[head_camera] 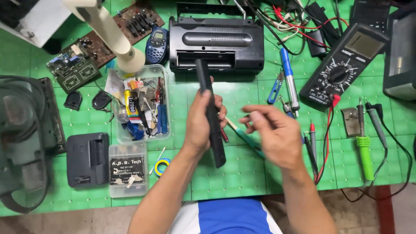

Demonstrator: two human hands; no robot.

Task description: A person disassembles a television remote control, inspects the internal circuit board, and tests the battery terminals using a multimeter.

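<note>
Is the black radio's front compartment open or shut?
Open: the radio shows a bare slot, and the left hand holds a long black cover.

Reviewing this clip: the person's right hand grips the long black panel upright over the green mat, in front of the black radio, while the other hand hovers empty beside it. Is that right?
Not quite. The head view shows the left hand gripping the long black panel, not the right. The right hand hovers empty beside it. The rest holds: the panel is over the green mat, in front of the black radio.

A long, slim black remote [211, 115] (back side up, seemingly) is standing nearly upright lengthwise, hovering over the green bench [242, 173].
</note>
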